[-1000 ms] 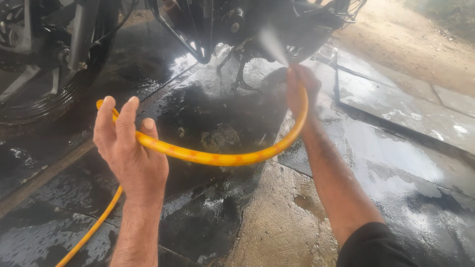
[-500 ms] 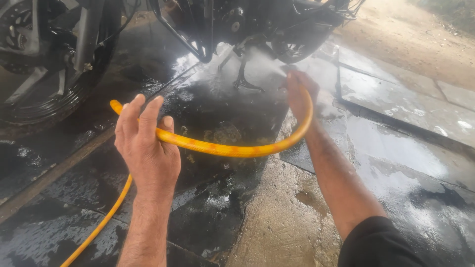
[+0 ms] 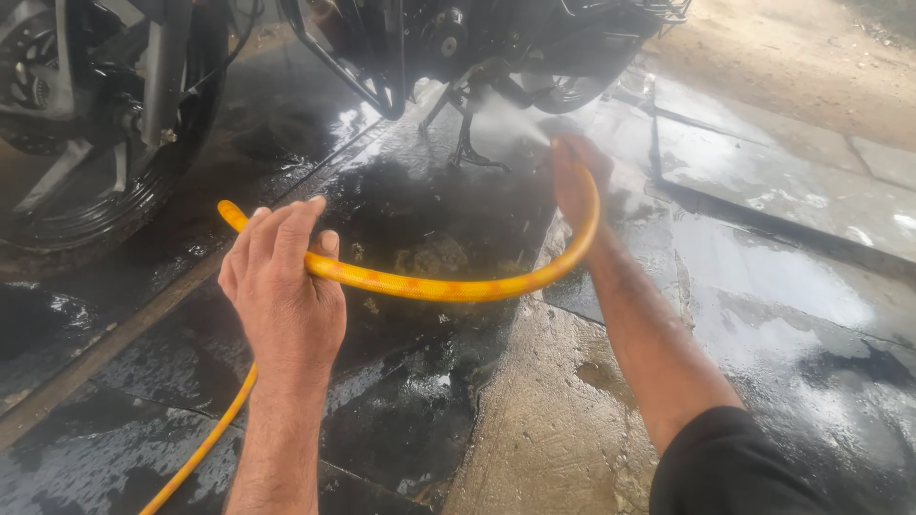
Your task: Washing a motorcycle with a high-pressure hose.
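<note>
A yellow hose (image 3: 448, 286) with orange marks curves between my two hands. My right hand (image 3: 575, 181) grips its end, and a fine spray of water (image 3: 501, 119) shoots from it toward the underside of a black motorcycle (image 3: 477, 43). My left hand (image 3: 284, 286) is curled over the hose further back, fingers wrapped on top of it. Past my left hand the hose drops to the floor at the lower left. The motorcycle's side stand (image 3: 468, 143) rests on the wet floor just beyond the spray.
The motorcycle's front wheel (image 3: 91, 172) and fork stand at the upper left. The floor is wet dark stone slabs (image 3: 763, 286) with puddles and a raised edge on the right. A dry sandy ground lies at the upper right.
My left hand has moved right and closed its fingers over the hose. The spray has swung lower, from the rear wheel area toward the side stand. My right hand stayed nearly still.
</note>
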